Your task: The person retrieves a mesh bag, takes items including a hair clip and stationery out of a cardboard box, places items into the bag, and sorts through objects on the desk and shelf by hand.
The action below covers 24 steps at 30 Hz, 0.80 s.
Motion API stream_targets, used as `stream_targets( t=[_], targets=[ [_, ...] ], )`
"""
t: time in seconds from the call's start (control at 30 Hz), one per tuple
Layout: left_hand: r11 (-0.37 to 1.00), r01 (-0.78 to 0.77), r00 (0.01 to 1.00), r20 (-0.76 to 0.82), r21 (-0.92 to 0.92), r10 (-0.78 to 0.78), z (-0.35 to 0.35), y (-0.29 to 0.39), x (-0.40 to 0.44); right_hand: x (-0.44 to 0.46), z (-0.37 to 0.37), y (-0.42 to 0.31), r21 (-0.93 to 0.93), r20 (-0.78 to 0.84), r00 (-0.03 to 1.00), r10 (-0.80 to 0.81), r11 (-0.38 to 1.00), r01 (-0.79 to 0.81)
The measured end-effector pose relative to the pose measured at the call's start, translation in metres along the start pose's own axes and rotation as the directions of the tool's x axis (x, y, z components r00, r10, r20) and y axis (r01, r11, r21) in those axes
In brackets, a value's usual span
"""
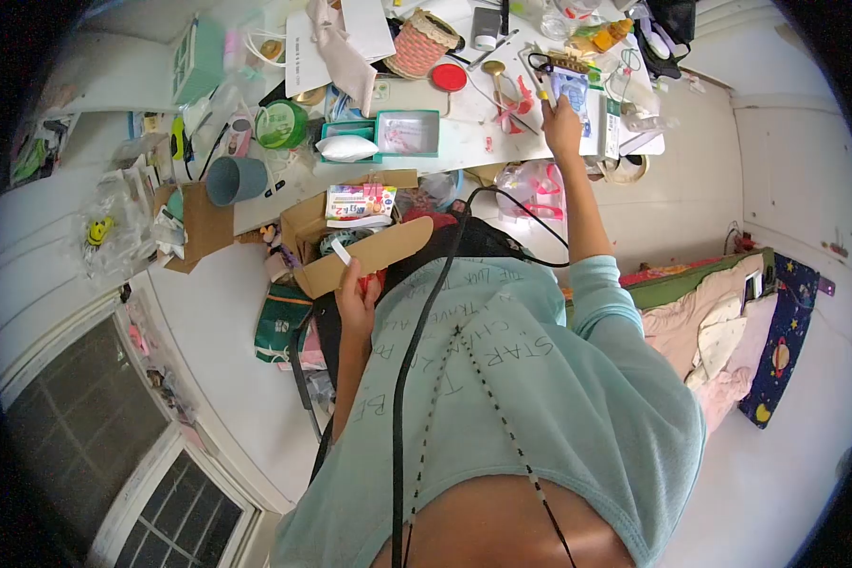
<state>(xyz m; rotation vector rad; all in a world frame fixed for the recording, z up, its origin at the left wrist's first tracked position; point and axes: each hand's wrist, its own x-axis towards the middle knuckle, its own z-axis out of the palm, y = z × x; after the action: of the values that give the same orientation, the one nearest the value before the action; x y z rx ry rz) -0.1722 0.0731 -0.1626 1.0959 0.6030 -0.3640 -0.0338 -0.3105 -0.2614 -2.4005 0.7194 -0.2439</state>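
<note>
My left hand [355, 295] is closed at the near edge of an open cardboard box [364, 257], in front of my shirt. A narrow white strip [341, 251] sticks up from its fingers. Inside the box lies a small printed carton [361, 202]. My right hand [562, 130] reaches out over the desk, its fingers closed on a blue-and-white packet [572, 90]. Just left of those fingers is a thin yellow-and-black stick-like thing [542, 90]. Pink-red ribbon [513, 109] and a gold-coloured spoon [495, 71] lie further left.
A teal open box [435, 133], a green round container [281, 124] and a pink woven basket [422, 45] crowd the white desk. A blue-grey cup [234, 181] stands at the left. One black cable [424, 322] runs across my front. To the right is a bed [710, 331].
</note>
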Motion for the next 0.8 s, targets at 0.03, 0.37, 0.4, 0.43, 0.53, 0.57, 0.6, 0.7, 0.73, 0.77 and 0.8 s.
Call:
stream_targets(
  t=[0.03,0.37,0.4,0.43,0.53,0.57,0.6,0.7,0.73,0.77,0.8],
  targets=[
    [1.000,-0.015,1.000,0.017,0.007,0.015,-0.002,-0.002,0.002,-0.002,0.001,0.001,-0.006,0.016,1.000,-0.018,1.000,0.018],
    [0.975,-0.157,0.987,-0.009,0.160,0.161,-0.002,-0.012,0.000,0.001,0.013,-0.024,-0.249,0.460,0.853,-0.247,0.886,0.391],
    [0.977,-0.144,0.989,0.000,0.160,0.146,-0.004,-0.013,0.000,-0.001,0.017,-0.025,-0.290,0.487,0.843,-0.229,0.868,0.403],
    [0.978,-0.130,0.991,0.006,0.160,0.131,-0.002,-0.011,-0.001,-0.001,0.019,-0.026,-0.328,0.515,0.831,-0.209,0.848,0.417],
    [0.997,-0.038,0.999,0.022,0.070,0.036,0.003,-0.001,-0.006,-0.002,0.016,-0.025,-0.243,0.345,0.883,-0.317,0.879,0.411],
    [1.000,0.004,1.000,0.030,0.023,-0.005,0.005,0.002,-0.008,-0.004,0.014,-0.026,-0.208,0.260,0.900,-0.349,0.890,0.405],
    [1.000,-0.008,1.000,0.015,0.028,0.008,0.006,0.002,-0.008,-0.004,0.007,-0.024,-0.130,0.118,0.920,-0.375,0.912,0.388],
    [0.999,-0.033,0.999,0.040,0.042,0.032,0.004,-0.001,-0.007,0.018,-0.012,-0.024,-0.044,-0.329,0.782,-0.529,0.836,0.547],
    [0.998,-0.034,0.994,0.101,0.049,0.029,-0.002,-0.003,-0.003,0.016,-0.029,-0.040,0.191,-0.303,0.890,-0.341,0.893,0.408],
    [0.998,-0.035,0.986,0.162,0.056,0.026,-0.005,-0.003,-0.001,0.011,-0.048,-0.056,0.408,-0.227,0.962,-0.149,0.883,0.233],
    [0.998,-0.027,0.990,0.139,0.047,0.021,-0.004,-0.003,0.000,0.008,-0.061,-0.067,0.506,-0.184,0.979,-0.087,0.845,0.170]
  ],
)
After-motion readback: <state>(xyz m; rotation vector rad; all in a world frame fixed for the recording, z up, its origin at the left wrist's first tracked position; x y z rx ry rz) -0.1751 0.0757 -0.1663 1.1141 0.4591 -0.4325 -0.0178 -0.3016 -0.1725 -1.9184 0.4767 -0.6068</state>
